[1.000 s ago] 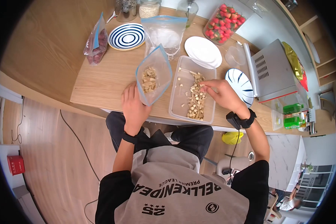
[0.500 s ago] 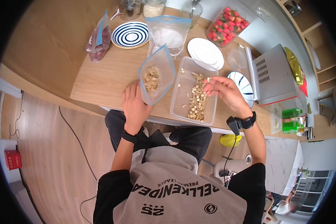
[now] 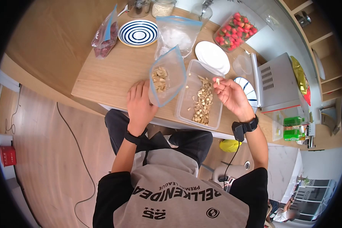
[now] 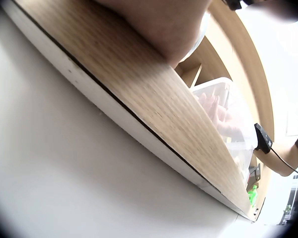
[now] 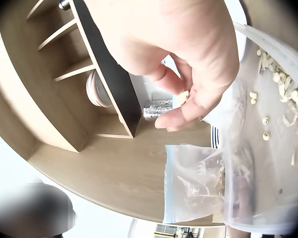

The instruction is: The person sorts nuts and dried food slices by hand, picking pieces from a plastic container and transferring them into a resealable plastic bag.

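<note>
My right hand (image 3: 231, 97) is raised over the right rim of a clear plastic box (image 3: 183, 108), palm turned up. Between thumb and fingertips it pinches a small pale dried piece (image 5: 183, 97). Round pale seeds and thin dried slices (image 3: 204, 102) lie heaped in the box, a few of them loose on its left side. Left of the box stands an unzipped zip bag (image 3: 171, 81) with pale slices (image 3: 160, 79) inside. My left hand (image 3: 141, 102) rests on the table edge against the bag, fingers extended, its thumb partly hidden behind the bag.
Behind are another zip bag (image 3: 178, 36), white plates (image 3: 212, 57), a blue-ringed plate (image 3: 138, 33) and a box of strawberries (image 3: 235, 32). A bag of dark red food (image 3: 105, 38) stands far left. To the right are a blue-striped plate (image 3: 247, 89) and a grey appliance (image 3: 279, 81).
My right hand has lifted from the heap toward the box's right rim and turned palm up, with a pale piece in its fingertips. My left hand keeps its place by the bag.
</note>
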The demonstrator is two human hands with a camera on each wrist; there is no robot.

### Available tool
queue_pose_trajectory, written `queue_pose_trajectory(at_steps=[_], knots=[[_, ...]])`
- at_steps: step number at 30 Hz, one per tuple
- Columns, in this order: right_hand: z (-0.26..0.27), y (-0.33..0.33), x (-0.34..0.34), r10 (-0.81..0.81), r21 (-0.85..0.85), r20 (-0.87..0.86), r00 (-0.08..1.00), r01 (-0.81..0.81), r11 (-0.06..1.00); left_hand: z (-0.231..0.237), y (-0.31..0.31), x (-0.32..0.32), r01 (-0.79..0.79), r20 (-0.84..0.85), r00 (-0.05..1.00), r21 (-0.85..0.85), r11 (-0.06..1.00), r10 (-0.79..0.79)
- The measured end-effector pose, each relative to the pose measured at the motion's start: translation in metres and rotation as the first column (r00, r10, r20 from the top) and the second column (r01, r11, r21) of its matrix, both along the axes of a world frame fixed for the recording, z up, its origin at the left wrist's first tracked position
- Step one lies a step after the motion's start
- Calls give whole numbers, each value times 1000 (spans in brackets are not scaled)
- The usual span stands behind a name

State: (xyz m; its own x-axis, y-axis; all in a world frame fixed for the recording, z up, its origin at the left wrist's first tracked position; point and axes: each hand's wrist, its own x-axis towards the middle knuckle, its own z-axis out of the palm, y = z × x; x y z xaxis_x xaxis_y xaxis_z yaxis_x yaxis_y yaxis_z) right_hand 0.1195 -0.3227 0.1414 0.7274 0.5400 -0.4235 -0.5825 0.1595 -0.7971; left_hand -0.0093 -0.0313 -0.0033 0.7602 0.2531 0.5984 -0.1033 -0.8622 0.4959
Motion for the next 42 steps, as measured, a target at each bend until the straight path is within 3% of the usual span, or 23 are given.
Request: queue_pose_trajectory(at_steps=[6, 12, 17, 21, 24, 26, 29, 33, 38, 42], knots=[[-12, -5, 8, 45, 96, -61, 997, -39, 995, 0, 0, 0, 10, 3, 1000, 4, 1000, -10], [0, 9, -9, -22, -114, 102, 995, 34, 993, 2, 0, 0, 6, -5, 1000, 7, 1000, -6], [31, 33, -11, 191, -96, 251, 949, -172, 980, 1, -1, 0, 1, -6, 1000, 7, 1000, -1], [56, 71, -6, 273, -139, 343, 899, -239, 961, 0, -1, 0, -10, -14, 1000, 17, 1000, 10], [69, 98, -6, 344, -225, 366, 865, -276, 934, 0, 1, 0, -20, -22, 1000, 26, 999, 20], [74, 115, -9, 407, -428, 446, 797, -209, 879, 2, 0, -1, -18, -22, 1000, 14, 1000, 19], [77, 124, -8, 421, -444, 556, 717, -172, 879, 3, 0, -1, -19, -22, 1000, -4, 1000, 19], [75, 130, -4, 407, -403, 595, 693, -181, 897, 2, 2, 0, -10, -7, 1000, -13, 1000, 10], [80, 142, -13, 328, -219, 725, 605, -249, 943, -2, -1, 1, -4, 2, 1000, -19, 1000, 4], [83, 128, -15, 321, -263, 799, 508, -184, 947, 0, 1, 1, -4, -4, 1000, 1, 1000, 4]])
